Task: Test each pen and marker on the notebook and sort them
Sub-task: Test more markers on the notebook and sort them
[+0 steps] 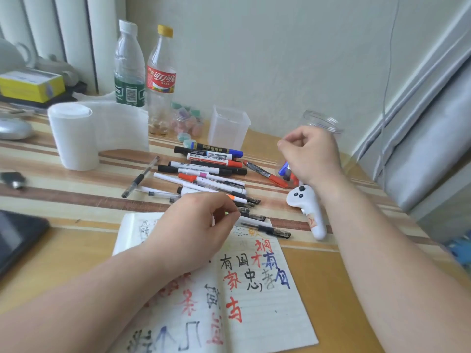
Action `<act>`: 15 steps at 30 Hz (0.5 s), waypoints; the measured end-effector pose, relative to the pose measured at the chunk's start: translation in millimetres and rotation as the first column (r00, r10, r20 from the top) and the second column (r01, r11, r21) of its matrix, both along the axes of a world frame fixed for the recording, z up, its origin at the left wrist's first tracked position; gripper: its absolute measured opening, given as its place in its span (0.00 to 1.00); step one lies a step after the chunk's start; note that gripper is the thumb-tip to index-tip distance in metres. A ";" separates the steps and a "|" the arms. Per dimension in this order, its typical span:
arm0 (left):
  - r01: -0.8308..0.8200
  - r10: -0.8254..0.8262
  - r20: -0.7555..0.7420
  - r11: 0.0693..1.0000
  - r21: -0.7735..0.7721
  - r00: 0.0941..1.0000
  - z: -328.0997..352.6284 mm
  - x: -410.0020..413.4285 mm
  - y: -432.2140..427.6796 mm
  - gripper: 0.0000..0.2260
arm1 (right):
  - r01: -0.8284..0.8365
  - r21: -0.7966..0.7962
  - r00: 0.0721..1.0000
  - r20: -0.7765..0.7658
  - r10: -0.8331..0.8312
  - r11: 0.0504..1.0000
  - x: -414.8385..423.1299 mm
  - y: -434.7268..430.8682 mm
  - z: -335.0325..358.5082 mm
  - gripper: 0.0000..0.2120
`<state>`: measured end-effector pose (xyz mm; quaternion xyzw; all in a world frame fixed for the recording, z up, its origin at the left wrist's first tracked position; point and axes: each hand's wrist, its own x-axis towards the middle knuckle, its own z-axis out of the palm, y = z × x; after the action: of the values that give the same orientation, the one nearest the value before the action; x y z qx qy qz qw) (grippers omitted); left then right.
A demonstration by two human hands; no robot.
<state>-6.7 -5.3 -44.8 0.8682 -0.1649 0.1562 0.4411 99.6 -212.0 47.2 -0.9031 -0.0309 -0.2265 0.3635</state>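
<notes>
One notebook (254, 289) lies open nearest, and the left forearm (102, 289) lying across it could smear wet ink. The left hand (193, 230) curls at the near edge of the pile (211, 171) of roughly fifteen pens and markers; I cannot tell whether it pinches one. The right hand (309, 154) hovers curled, nothing visibly held, over one clear jar (322, 121) holding about three markers, which a wrist could tip. Behind stand one square tub (229, 126) and two bottles (130, 64).
</notes>
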 end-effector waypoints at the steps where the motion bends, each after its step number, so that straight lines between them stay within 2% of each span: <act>1: -0.007 0.007 -0.009 1.000 0.003 1.000 0.2 0.5 0.4 0.04 | -0.048 -0.094 0.994 -0.098 0.039 0.994 -1.3 8.4 -13.2 0.07; 3: -0.025 0.025 -0.016 1.000 -0.004 1.000 -0.3 0.8 2.2 0.04 | -0.137 -0.238 0.967 -0.243 0.078 0.961 -2.7 23.2 -36.7 0.08; 6: -0.082 0.081 -0.005 0.996 -0.028 0.997 -2.9 1.8 5.9 0.04 | -0.232 -0.315 0.927 -0.358 0.111 0.920 -2.7 36.9 -57.7 0.08; 10: -0.155 0.155 -0.011 0.987 -0.047 0.988 -5.8 4.7 8.7 0.06 | -0.288 -0.325 0.906 -0.396 0.147 0.901 0.1 43.2 -63.5 0.11; 15: -0.157 0.156 -0.032 0.987 -0.032 0.987 -6.9 5.1 7.2 0.06 | -0.341 -0.393 0.872 -0.472 0.131 0.854 5.1 46.5 -57.4 0.03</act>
<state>-1.6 1.9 -51.8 0.8731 -0.0868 0.1803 0.4445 104.7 -165.4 -10.2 -0.9794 -0.1169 0.0389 0.1601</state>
